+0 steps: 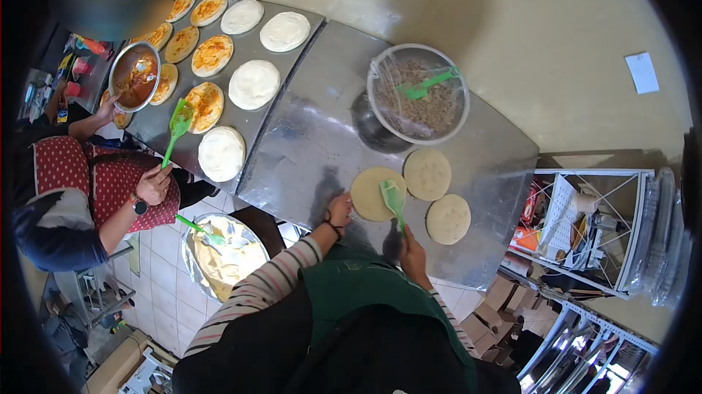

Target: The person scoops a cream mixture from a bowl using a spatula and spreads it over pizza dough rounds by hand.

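Observation:
My right hand (414, 255) is closed around the handle of a green spatula (393, 200). Some pale, creamy stuff sits on its blade, which rests on a round, flat bread base (368, 195). At the left edge of that base is my left hand (339, 209), its fingers beside or just touching the rim; it holds nothing that I can see. Two more pale bread rounds (428, 174) (448, 219) lie to the right. Behind them, a large bowl (468, 112) of crumbly brown filling stands partly covered with clear plastic, with another green spatula (431, 83) on it.
On the left table (259, 127), several rounds (254, 85) are plain white, others spread with orange sauce. A co-worker in a red dotted apron (121, 182) holds a sauce bowl (135, 76) and green spatula (180, 123). Below stands a foil-lined bowl (252, 237) of cream. Shelves (585, 229) stand right.

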`<state>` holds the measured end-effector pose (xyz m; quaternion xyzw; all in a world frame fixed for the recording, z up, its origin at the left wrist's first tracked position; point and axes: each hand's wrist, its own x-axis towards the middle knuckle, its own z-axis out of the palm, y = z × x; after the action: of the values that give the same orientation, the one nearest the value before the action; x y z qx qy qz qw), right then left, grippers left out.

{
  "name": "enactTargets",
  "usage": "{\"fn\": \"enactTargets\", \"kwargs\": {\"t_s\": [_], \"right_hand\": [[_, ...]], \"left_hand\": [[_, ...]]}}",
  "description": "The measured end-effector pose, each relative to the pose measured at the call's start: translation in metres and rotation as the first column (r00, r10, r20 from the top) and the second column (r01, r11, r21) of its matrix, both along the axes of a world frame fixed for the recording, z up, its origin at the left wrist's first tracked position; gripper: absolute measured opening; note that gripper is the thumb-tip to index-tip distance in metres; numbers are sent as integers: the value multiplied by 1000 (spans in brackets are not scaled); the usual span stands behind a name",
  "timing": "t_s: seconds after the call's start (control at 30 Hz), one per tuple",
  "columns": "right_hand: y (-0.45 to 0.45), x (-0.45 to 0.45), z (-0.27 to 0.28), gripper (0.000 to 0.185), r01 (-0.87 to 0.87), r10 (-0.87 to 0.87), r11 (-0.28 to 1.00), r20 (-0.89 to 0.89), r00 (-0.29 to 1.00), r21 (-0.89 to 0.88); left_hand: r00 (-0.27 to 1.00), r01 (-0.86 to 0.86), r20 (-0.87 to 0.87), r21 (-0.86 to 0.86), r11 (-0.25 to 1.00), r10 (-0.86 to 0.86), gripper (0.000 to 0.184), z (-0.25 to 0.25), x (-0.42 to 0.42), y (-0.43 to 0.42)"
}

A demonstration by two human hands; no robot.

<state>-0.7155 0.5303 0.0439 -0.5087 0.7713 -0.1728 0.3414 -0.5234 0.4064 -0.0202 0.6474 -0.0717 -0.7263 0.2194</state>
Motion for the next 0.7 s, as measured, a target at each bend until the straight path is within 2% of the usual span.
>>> {"fn": "enactTargets", "kwargs": {"t_s": [0.03,0.07,0.1,0.17,0.2,0.23,0.27,0.33,0.37,0.4,0.43,0.47,0.53,0.57,0.6,0.63,0.67,0.7], "right_hand": [[2,-1,-6,39,-16,16,1000,-38,999,8],[6,-5,-16,39,-38,31,994,-66,997,-105],[11,-14,-24,39,-64,57,992,-63,996,-110],[15,-29,-35,39,-39,65,968,96,993,-249],[17,-36,-32,39,-105,138,962,117,983,-252],[23,-45,-22,39,-71,95,992,257,962,-101],[26,-49,-8,40,-66,36,996,374,927,67],[30,-48,20,41,-60,-12,977,332,943,205],[33,-50,25,41,-147,68,968,352,934,202],[37,-53,29,42,-269,231,960,316,920,81],[39,-52,34,43,-374,370,927,265,890,-37],[38,-47,41,43,-423,415,905,277,866,-35],[33,-36,57,45,-617,541,783,406,737,77],[30,-29,68,45,-648,570,758,406,714,75],[23,-17,79,45,-733,553,662,557,620,157],[18,-4,88,45,-808,497,547,692,524,218],[14,7,94,39,-864,410,475,827,386,167],[6,20,103,39,-876,424,455,826,371,159]], "left_hand": [[998,-31,-65,-62,998,27,28,-5,-13,0],[990,-73,-128,-121,990,57,34,-5,-24,0],[989,-99,-125,-126,987,83,34,-5,-34,3],[957,-44,-283,73,996,63,43,7,-41,10],[858,-165,-490,23,986,155,44,18,-49,17],[710,-302,-671,-16,953,214,45,25,-60,24],[691,-381,-675,-38,924,257,46,19,-73,32],[627,-561,-673,-40,827,392,45,4,-92,52],[568,-657,-672,-21,754,476,43,1,-96,61],[541,-712,-663,-34,701,518,43,-6,-91,71],[322,-744,-814,98,661,484,43,-15,-85,84],[81,-735,-906,227,639,415,43,-11,-75,97],[51,-796,-915,204,569,399,43,12,-42,127],[41,-824,-929,176,538,367,42,27,-21,143],[-98,-805,-940,267,530,326,44,24,0,158],[-143,-808,-948,278,519,285,49,23,21,178],[-124,-845,-933,278,457,337,49,26,39,201],[-51,-879,-968,161,449,247,49,49,60,218]]}}
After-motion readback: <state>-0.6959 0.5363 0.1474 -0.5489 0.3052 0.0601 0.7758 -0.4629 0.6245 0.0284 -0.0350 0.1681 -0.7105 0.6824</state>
